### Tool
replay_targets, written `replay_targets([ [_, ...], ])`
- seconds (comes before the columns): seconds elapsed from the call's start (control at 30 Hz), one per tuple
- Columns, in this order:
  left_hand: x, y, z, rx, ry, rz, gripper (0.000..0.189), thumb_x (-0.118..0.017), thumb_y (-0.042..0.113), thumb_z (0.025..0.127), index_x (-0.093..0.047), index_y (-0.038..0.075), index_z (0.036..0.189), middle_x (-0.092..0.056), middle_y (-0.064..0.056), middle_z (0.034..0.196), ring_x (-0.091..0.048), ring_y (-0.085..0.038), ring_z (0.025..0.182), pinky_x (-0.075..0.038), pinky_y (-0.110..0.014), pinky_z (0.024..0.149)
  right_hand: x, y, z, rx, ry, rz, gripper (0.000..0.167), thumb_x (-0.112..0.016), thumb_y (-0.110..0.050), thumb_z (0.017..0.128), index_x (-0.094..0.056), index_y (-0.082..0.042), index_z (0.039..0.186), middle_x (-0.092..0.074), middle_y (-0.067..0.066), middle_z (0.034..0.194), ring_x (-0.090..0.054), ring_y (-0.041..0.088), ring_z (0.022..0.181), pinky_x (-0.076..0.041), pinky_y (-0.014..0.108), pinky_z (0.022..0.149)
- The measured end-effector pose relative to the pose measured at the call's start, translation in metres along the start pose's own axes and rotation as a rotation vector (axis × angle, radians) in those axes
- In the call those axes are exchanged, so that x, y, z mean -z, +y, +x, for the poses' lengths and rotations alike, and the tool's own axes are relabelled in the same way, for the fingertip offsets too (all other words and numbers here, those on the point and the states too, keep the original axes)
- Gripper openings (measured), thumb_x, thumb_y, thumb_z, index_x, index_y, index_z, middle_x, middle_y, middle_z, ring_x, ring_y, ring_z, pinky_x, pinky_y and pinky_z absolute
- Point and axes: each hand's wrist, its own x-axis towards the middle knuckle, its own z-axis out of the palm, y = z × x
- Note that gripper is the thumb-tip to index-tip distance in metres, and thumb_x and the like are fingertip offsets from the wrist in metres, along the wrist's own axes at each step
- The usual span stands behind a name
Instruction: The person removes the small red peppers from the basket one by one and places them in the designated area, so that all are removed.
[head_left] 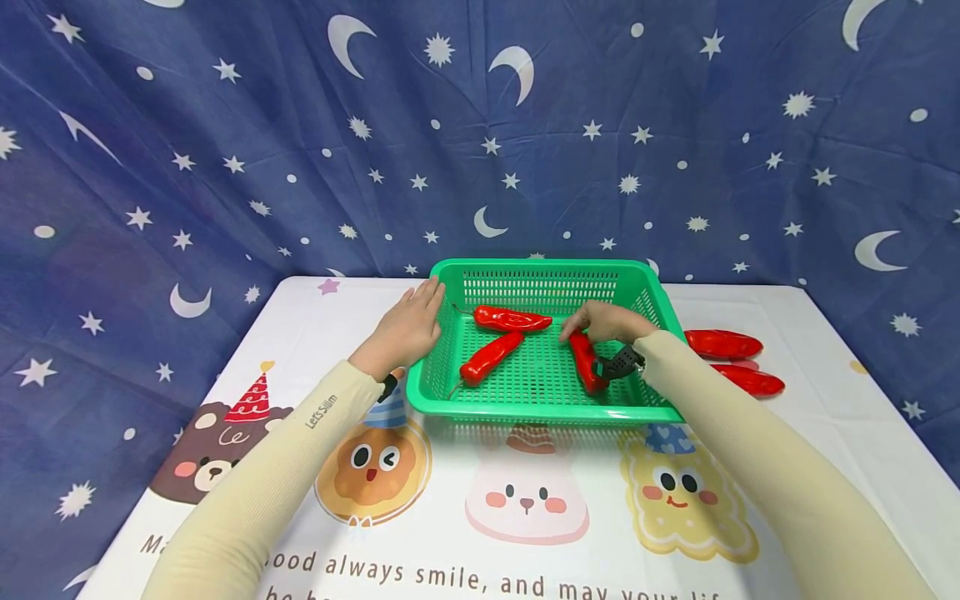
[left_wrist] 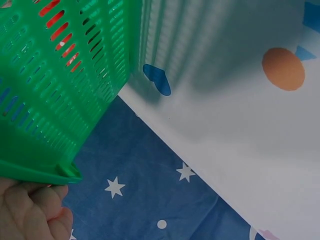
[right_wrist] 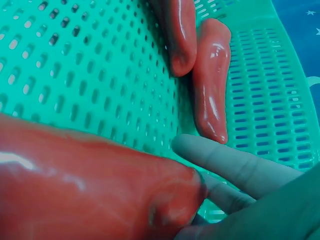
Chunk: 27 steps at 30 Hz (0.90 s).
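A green plastic basket point(head_left: 525, 412) with slotted walls stands on the table. My left hand point(head_left: 407, 327) holds its left rim near the far corner, with bent fingers point(left_wrist: 47, 202) against the rim's edge. Inside the basket, my right hand point(head_left: 606, 320) is at the far end of a red pepper point(head_left: 584, 360). Its index finger point(right_wrist: 235, 165) is straight and stretched past the pepper's tip, while the other fingers are partly hidden behind that tip. Two more red peppers, one crosswise point(head_left: 512, 319) and one slanted point(head_left: 491, 358), lie in the basket's left half.
Two red peppers, a farther one point(head_left: 723, 343) and a nearer one point(head_left: 750, 381), lie on the table just right of the basket. A white tablecloth point(head_left: 442, 500) with cartoon prints covers the table. Behind it hangs a blue curtain point(head_left: 570, 192) with moons and stars.
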Motion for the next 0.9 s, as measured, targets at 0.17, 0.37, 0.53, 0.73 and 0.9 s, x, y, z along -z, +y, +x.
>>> replay_targets([
  [0.17,0.001,0.001,-0.001,0.001,-0.003,0.001,0.059,-0.030,0.017,0.095,-0.016,-0.004,0.148,-0.013,-0.019,0.157,-0.013,-0.031,0.146,-0.013,-0.044,0.121,0.002,0.001,0.000,-0.037,-0.010,-0.007,0.055,-0.039,0.027,0.073,-0.068,0.001,0.112,-0.048,0.022,0.139,-0.037,0.041,0.134,-0.054,0.025,0.064],
  [0.37,0.001,0.001,-0.001,0.001,0.002,-0.002,0.059,-0.030,0.017,0.095,-0.016,-0.004,0.148,-0.013,-0.019,0.157,-0.013,-0.031,0.146,-0.014,-0.044,0.120,0.001,0.000,0.000,-0.072,-0.010,0.015,0.059,-0.039,0.028,0.073,-0.067,-0.001,0.116,-0.048,0.020,0.140,-0.042,0.038,0.131,-0.037,0.023,0.055],
  [0.53,0.000,0.000,0.000,-0.001,0.007,-0.002,0.059,-0.030,0.017,0.095,-0.017,-0.004,0.148,-0.013,-0.019,0.157,-0.014,-0.032,0.146,-0.014,-0.044,0.120,0.004,-0.003,-0.002,-0.062,-0.013,0.004,0.055,-0.044,0.025,0.076,-0.063,-0.001,0.120,-0.040,0.022,0.145,-0.033,0.041,0.136,-0.042,0.027,0.060],
  [0.73,-0.002,-0.002,0.001,0.000,0.015,-0.009,0.059,-0.032,0.016,0.094,-0.017,-0.004,0.148,-0.013,-0.019,0.157,-0.014,-0.031,0.146,-0.013,-0.044,0.120,0.024,-0.006,-0.009,0.035,0.000,-0.097,0.041,-0.061,0.010,0.080,-0.063,0.000,0.120,-0.048,0.021,0.139,-0.040,0.045,0.130,-0.055,0.042,0.087],
  [0.9,-0.001,-0.002,0.001,-0.003,0.018,-0.013,0.060,-0.032,0.016,0.094,-0.017,-0.005,0.148,-0.014,-0.020,0.157,-0.014,-0.031,0.146,-0.014,-0.044,0.120,0.041,-0.011,-0.013,0.181,-0.098,-0.203,0.038,-0.067,0.004,0.080,-0.063,0.000,0.118,-0.056,0.020,0.131,-0.050,0.042,0.123,-0.054,0.041,0.089],
])
